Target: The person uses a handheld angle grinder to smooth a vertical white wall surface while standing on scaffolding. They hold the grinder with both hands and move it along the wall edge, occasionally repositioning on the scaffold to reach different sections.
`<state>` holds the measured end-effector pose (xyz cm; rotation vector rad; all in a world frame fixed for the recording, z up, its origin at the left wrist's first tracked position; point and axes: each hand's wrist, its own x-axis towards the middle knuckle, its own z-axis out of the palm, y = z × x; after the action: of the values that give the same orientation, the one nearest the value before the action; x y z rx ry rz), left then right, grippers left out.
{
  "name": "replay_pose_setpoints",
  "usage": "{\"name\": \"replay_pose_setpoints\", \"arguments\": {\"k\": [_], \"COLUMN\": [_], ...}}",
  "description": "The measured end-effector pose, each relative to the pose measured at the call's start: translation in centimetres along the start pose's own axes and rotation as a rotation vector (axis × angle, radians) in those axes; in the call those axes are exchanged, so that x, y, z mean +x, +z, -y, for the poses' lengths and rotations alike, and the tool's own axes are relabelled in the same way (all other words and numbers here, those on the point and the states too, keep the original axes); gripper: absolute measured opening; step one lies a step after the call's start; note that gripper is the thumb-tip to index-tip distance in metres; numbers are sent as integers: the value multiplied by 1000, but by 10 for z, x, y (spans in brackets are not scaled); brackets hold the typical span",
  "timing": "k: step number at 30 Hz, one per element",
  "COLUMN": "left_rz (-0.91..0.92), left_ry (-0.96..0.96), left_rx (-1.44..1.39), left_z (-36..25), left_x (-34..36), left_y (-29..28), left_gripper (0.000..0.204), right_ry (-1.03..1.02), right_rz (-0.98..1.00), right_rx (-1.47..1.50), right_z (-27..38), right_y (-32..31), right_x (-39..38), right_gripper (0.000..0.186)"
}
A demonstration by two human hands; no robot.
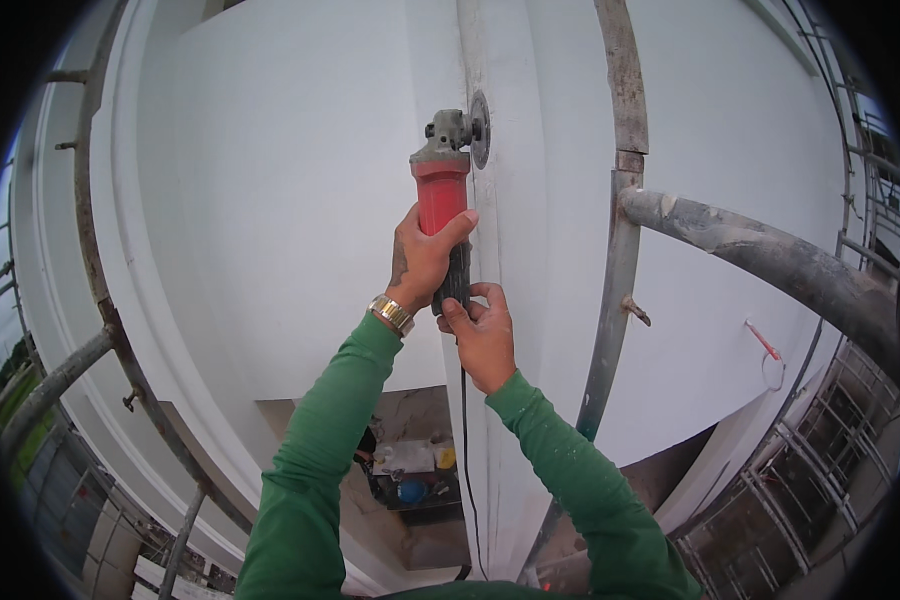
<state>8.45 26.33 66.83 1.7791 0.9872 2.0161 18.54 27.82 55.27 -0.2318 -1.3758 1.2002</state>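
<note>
You hold a red angle grinder (442, 190) up against a white wall (270, 200), its grey head at the 12 o'clock end and its dark disc (480, 128) set edge-on against the vertical corner ridge (485, 60) of the wall, just right of the head. Your left hand (422, 262) wraps the red body from the 7 o'clock side, the fingers closed tight around it and the thumb (457, 226) lying across the front. A metal wristwatch (392, 314) sits on that wrist, just above the green sleeve (320, 470). Your right hand (482, 335) is directly below, at 5 o'clock from the left one, its fingers closed around the dark tail of the grinder where the black power cord (465, 460) leaves it; the 2 hands touch. The cord hangs straight down toward 6 o'clock along the ridge.

At 3 o'clock from the grinder, 1 upright scaffold pole (618, 250) runs down the wall, and a thicker, plaster-stained pole (770, 255) crosses out from it toward 4 o'clock. More scaffold tubes (95, 270) curve along the 9 o'clock side. Far below, between your forearms, a small platform with assorted items (410, 475) shows, too small to tell apart.
</note>
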Motion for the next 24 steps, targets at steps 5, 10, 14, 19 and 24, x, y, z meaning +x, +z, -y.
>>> {"name": "replay_pose_setpoints", "arguments": {"k": [5,10,14,19,24], "left_rz": [8,17,55,69,134], "left_ry": [72,59,-13,-31,-7], "left_rx": [-52,-80,-189,-202,-164], "left_z": [-17,-39,-63,-82,-91], "left_x": [30,51,79,98,116], "left_y": [9,19,24,22,22], "left_gripper": [46,47,46,48,59], "right_ry": [-78,-115,-185,-382,-384], "right_rz": [0,-26,-57,-68,0], "right_rx": [72,23,-36,-402,-355], "right_z": [23,44,78,106,144], "right_y": [-2,0,11,15,24], "right_x": [29,49,61,90,134], "right_gripper": [53,53,53,64,79]}}
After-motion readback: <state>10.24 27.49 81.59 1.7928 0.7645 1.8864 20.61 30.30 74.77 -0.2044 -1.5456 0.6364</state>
